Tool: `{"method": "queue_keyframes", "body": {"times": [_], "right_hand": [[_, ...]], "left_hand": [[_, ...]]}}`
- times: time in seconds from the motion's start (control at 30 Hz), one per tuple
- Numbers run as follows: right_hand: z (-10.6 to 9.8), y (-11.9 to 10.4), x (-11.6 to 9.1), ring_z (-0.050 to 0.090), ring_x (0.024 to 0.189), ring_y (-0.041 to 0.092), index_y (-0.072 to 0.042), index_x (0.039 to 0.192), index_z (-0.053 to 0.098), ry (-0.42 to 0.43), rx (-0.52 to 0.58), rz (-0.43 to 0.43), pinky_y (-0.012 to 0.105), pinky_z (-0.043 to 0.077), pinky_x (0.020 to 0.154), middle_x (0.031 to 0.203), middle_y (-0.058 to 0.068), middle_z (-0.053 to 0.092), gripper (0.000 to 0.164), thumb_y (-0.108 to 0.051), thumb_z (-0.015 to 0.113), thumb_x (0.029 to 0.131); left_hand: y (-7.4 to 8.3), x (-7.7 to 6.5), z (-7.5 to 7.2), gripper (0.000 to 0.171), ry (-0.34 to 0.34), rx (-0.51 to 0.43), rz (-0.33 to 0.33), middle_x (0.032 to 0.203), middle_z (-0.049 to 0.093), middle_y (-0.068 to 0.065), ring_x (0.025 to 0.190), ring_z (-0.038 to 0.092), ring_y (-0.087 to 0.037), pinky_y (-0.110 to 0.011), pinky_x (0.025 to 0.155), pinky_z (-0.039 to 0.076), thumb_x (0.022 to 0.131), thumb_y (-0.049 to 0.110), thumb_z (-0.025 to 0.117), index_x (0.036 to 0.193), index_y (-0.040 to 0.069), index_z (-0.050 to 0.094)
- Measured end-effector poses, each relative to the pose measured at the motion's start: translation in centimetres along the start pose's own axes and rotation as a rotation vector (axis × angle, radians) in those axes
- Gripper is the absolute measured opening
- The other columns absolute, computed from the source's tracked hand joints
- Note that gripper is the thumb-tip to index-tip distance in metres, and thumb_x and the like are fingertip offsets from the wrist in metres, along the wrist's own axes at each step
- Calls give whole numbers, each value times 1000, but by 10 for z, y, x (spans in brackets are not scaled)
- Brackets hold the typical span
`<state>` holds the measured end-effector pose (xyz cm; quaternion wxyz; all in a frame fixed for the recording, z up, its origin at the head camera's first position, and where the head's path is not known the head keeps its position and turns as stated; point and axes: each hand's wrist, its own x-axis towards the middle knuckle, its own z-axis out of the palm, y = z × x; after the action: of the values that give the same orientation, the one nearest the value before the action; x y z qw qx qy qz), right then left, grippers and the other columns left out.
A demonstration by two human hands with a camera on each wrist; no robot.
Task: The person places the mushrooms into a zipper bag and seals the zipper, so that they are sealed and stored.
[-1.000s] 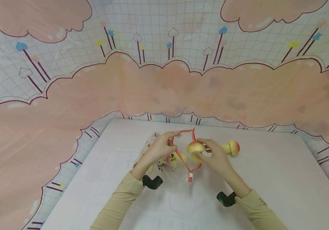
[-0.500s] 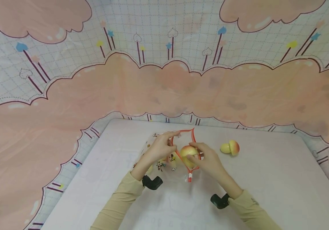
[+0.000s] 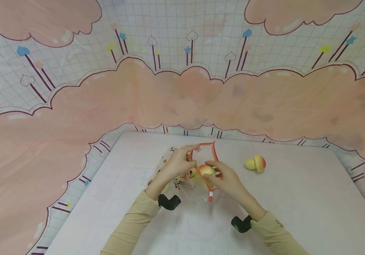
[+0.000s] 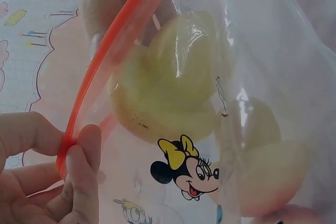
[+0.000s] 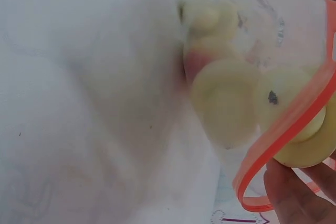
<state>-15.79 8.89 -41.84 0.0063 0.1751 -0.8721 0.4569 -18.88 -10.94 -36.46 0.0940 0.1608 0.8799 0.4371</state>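
A clear zip bag [image 3: 215, 151] with an orange-red zip edge and cartoon prints stands with its mouth spread apart. My left hand [image 3: 178, 161] pinches the zip edge [image 4: 86, 90] between thumb and fingers. Partly inside the mouth is a yellow toy mushroom [image 3: 206, 170] with a reddish cap, gripped by my right hand [image 3: 227, 178]. In the left wrist view that mushroom [image 4: 173, 85] shows through the plastic. More mushrooms [image 5: 226, 100] lie deeper in the bag, blurred by the film. The right fingertips [image 5: 286, 182] are at the cap's edge, and part of the hand is out of frame.
Another toy mushroom [image 3: 255, 164] lies on its side on the white table [image 3: 297, 198], right of the bag. A patterned cloth [image 3: 182, 99] hangs behind the table's far edge. Black wrist mounts [image 3: 169, 202] stick out below both hands.
My right hand has moved left and slightly down, carrying the mushroom from in front of the opening into the bag's mouth. My left hand keeps its hold on the zip edge.
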Motion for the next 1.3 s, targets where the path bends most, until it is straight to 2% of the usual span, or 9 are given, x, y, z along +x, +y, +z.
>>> {"method": "queue_keyframes", "body": {"times": [0.17,0.23,0.47,0.7,0.87,1.07,1.17,1.3], "right_hand": [[1,0,-2,62,111,29,-9,135,54,-46,52,41,45,52,92,131,11,61,42,-27,55,97],[1,0,-2,60,115,31,-9,136,52,-56,63,51,47,50,95,134,12,59,40,-25,51,99],[6,3,-4,59,118,35,-7,128,54,-71,118,56,48,49,97,130,12,61,35,-26,54,98],[9,7,-5,60,113,33,-8,121,61,-58,161,-24,42,53,92,122,13,59,32,-25,59,95],[10,5,-5,61,109,28,-9,122,64,-47,121,-5,32,55,85,116,10,60,31,-23,60,94],[10,0,-6,62,111,29,-9,126,60,-44,167,67,46,51,94,121,11,65,32,-22,54,97],[9,-2,-7,63,109,30,-8,121,63,-71,189,81,49,50,95,118,12,68,30,-24,51,99],[10,-3,-9,61,113,31,-6,119,65,-133,203,92,51,47,97,118,13,68,37,-31,46,101]], "left_hand": [[1,1,0,61,13,19,-7,106,57,-11,42,49,-12,-23,41,41,85,6,60,144,16,46],[1,0,0,61,14,15,-14,107,56,-10,42,47,-10,-23,42,41,86,6,60,144,16,46],[2,0,-1,60,17,39,-14,102,56,-10,44,44,-10,-22,43,38,86,7,60,143,16,47],[4,0,-1,60,20,41,16,133,54,-13,52,46,-9,-20,43,37,84,1,59,142,11,48],[5,1,-1,60,35,69,38,131,56,-13,56,46,-9,-19,45,35,82,0,59,141,10,49],[5,0,-1,60,29,55,45,134,54,-16,54,46,-9,-20,45,36,83,1,60,142,10,48],[5,0,-1,59,30,50,45,134,54,-15,58,47,-10,-21,48,38,85,4,61,142,11,48],[5,1,0,59,31,42,41,133,54,-14,59,47,-10,-21,47,38,84,4,61,142,11,49]]}}
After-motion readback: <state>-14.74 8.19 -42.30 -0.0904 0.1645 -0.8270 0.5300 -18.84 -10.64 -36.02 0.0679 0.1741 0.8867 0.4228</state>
